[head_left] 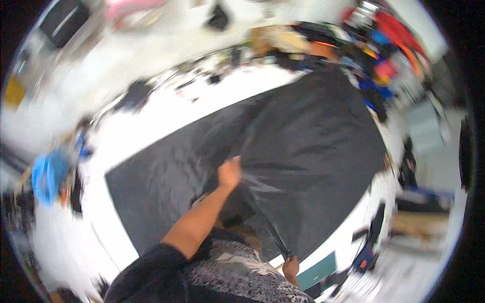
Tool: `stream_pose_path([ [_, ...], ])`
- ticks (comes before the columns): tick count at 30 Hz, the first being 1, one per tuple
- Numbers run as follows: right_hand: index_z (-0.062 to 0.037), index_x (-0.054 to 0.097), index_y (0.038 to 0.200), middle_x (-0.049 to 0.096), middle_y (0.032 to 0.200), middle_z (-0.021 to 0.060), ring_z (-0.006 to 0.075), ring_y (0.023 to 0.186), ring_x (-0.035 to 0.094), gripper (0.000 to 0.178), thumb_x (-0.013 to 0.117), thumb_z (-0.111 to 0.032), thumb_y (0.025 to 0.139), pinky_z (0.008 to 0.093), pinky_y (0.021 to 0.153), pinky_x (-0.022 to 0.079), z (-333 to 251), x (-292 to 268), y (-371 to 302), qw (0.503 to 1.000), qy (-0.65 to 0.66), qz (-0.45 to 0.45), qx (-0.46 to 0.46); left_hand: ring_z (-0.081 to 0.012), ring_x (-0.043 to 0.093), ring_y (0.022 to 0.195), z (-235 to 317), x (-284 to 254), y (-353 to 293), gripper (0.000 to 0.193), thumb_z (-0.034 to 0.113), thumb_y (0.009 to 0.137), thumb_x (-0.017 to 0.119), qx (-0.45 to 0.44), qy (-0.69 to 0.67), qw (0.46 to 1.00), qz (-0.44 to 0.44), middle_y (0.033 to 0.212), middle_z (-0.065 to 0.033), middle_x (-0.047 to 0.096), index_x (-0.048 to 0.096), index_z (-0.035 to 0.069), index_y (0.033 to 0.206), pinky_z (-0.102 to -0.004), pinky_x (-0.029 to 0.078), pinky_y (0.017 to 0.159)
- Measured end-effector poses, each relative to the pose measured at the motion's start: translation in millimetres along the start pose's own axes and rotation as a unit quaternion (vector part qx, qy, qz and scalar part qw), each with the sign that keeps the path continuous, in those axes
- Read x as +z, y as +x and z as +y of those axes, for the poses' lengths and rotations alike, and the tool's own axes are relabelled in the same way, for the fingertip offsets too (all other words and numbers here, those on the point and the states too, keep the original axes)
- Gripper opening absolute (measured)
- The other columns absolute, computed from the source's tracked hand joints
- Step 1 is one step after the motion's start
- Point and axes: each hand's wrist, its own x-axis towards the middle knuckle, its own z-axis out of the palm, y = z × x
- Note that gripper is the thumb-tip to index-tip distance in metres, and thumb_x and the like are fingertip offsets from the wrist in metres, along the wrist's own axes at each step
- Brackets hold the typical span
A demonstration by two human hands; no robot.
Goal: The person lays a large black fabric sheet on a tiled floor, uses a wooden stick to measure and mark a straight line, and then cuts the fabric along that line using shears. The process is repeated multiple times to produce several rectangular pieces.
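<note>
The left arm slants up from a black sleeve (151,275) at the lower left, out over the near edge of a white tabletop (151,118). The left hand (231,174) is at the middle of a large black sheet (313,131), its fingers drawn close together; blur makes it impossible to tell whether they pinch the material or only press on it. Creases fan out from it to the right. The right hand (291,267) is lower and farther right, near the body, its fingers closed on a gathered bit of the sheet's near edge; a narrow fold runs up from it toward the left hand. Most of the right arm is hidden behind the patterned shirt (230,267).

The sheet covers much of the tabletop, with a white strip showing along the left and far edges, and its far right part reaches toward the far right corner.

Beyond the tabletop's left edge is a blue tub (59,164); what it holds cannot be made out. A dark bundle (135,95) lies by the far edge. Around the far right corner rises a heap (384,70) of red, blue, orange and black items, too blurred to name. Just beside the right hand, toward the near right corner, is a green board (318,270).
</note>
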Motion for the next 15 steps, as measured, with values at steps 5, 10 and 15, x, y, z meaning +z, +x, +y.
stream_pose_path([
  [5, 0.0001, 0.054, 0.080, 0.059, 0.073, 0.0261, 0.0466, 0.072, 0.058, 0.027, 0.061, -0.025, 0.086, 0.0545, 0.067, 0.046, -75.5, 72.3, -100.5, 0.971, 0.064, 0.228, 0.032, -0.0519, 0.059, 0.093, -89.0, -67.7, -4.4, 0.059, 0.042, 0.099, 0.044, -0.017, -0.050, 0.997, 0.048, 0.096, -0.0372, 0.061, 0.059, -0.016, 0.095, -0.0535, 0.044, 0.082],
  [10, -0.0011, 0.057, 0.083, 0.062, 0.076, 0.0238, 0.0460, 0.074, 0.060, 0.027, 0.064, -0.027, 0.083, 0.0543, 0.067, 0.047, -184.5, 143.6, -219.1, 0.973, 0.045, 0.202, 0.101, -0.0496, 0.060, 0.094, -209.0, -160.8, -20.0, 0.057, 0.041, 0.099, 0.045, 0.009, -0.111, 0.992, 0.052, 0.096, -0.0351, 0.063, 0.060, -0.015, 0.097, -0.0522, 0.044, 0.081],
  [15, -0.0014, 0.066, 0.088, 0.067, 0.090, 0.0255, 0.0455, 0.086, 0.064, 0.037, 0.059, -0.038, 0.088, 0.0508, 0.078, 0.051, -252.6, 190.9, -340.7, 0.982, 0.045, 0.060, 0.175, -0.0508, 0.058, 0.097, -344.5, -267.7, -54.0, 0.058, 0.041, 0.100, 0.042, -0.051, 0.052, 0.997, -0.019, 0.101, -0.0341, 0.063, 0.059, -0.014, 0.103, -0.0521, 0.043, 0.084],
])
